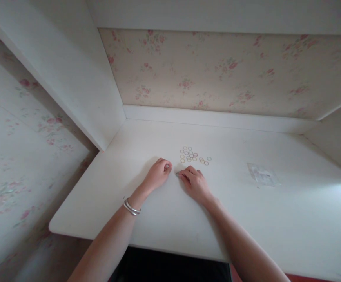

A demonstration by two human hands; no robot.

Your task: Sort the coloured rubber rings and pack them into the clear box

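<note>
Several thin rings (191,155), like small rubber bands in pale yellow, pink, green and grey, lie loosely grouped on the white desk (158,137), just beyond my hands. My left hand (159,172) rests on the desk to the left of the group, its fingers curled together; what they hold, if anything, is hidden. Close by on the right, my right hand (194,182) pinches a small greenish-grey ring (177,174) between thumb and forefinger, near the desk surface. A gap separates the two hands.
A clear plastic bag (263,174) lies flat on the right. White panels (108,129) bound the desk at left, back and right, below floral wallpaper (217,74). Silver bangles (132,207) circle my left wrist. The desk's front edge is near my forearms.
</note>
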